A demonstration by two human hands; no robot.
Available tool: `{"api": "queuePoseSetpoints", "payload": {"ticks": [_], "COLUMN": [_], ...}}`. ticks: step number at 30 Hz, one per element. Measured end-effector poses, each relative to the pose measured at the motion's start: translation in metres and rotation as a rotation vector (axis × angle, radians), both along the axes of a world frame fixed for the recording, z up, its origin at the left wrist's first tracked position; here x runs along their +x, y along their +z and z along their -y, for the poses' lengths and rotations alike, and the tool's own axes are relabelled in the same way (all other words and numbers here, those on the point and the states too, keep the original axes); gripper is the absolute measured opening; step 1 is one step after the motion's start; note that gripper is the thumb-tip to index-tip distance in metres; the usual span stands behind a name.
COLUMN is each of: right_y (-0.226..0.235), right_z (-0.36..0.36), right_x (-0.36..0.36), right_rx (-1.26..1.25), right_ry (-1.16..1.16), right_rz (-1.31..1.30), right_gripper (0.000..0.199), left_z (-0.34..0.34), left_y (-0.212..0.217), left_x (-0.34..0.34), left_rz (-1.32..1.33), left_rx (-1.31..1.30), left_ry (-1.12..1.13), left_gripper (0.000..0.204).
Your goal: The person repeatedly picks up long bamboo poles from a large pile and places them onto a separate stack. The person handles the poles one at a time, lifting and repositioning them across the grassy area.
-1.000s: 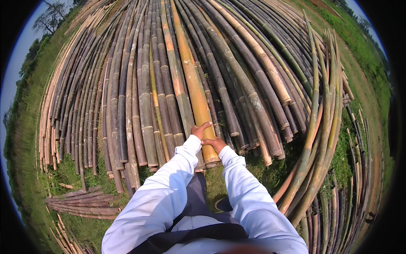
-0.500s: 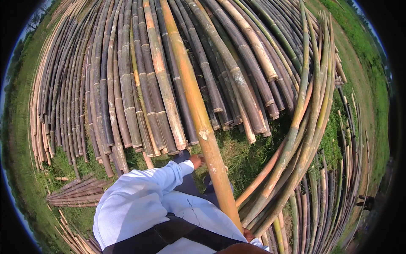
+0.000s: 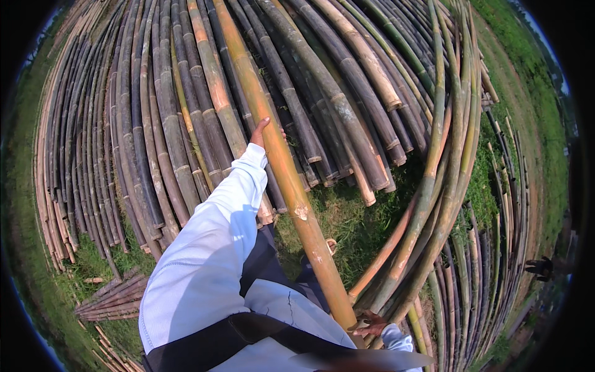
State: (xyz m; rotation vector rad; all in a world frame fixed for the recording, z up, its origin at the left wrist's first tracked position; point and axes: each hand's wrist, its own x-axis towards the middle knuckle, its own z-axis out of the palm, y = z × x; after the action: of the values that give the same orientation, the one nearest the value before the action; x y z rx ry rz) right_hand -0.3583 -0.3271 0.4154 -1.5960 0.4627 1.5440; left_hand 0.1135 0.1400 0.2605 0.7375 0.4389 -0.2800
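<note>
A long yellow-orange bamboo pole (image 3: 297, 199) runs slantwise from the far stack down to my right side. My left hand (image 3: 260, 132) wraps around it well up its length, thumb on the near side and fingertips showing beyond its right edge. By the pole's lower end is my right hand (image 3: 372, 323), its fingers spread and reaching against the pole's right side; the palm carries nothing visible. Under the raised pole lie the cut ends of many dark bamboo poles (image 3: 226, 133).
A bundle of long curved greenish bamboo poles (image 3: 427, 186) rises close on my right. More poles (image 3: 458, 273) lie beyond it. A small pile of reddish-brown poles (image 3: 111, 301) sits at the left. Grass (image 3: 341, 229) shows between stack and feet. A dark figure (image 3: 540, 268) appears far right.
My left arm has stretched forward, and that hand has moved from low beside the pole to a grip farther up. My right hand has come more into sight, fingers spread.
</note>
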Motion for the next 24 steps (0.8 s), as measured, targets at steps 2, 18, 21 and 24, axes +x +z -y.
{"api": "queuePoseSetpoints", "payload": {"ticks": [2, 18, 21, 24], "right_y": [0.000, -0.009, 0.016, 0.042], "right_z": [-0.045, -0.183, -0.119, -0.080], "right_x": [0.098, 0.244, 0.153, 0.054], "right_rx": [-0.097, -0.441, -0.484, -0.598], "right_ry": [-0.281, 0.154, 0.093, 0.117], "right_rz": [0.278, 0.808, 0.790, 0.702], "right_gripper": [0.117, 0.064, 0.057, 0.056], "left_z": [0.002, 0.166, 0.165, 0.088], "left_y": [-0.004, 0.042, 0.039, 0.004], "left_x": [-0.002, -0.149, -0.241, -0.212], "left_rz": [-0.075, -0.326, 0.046, -0.033], "left_rx": [0.055, 0.683, 0.386, 0.274], "left_ry": [0.033, 0.044, -0.732, -1.066], "left_gripper": [0.061, 0.059, 0.073, 0.053]}}
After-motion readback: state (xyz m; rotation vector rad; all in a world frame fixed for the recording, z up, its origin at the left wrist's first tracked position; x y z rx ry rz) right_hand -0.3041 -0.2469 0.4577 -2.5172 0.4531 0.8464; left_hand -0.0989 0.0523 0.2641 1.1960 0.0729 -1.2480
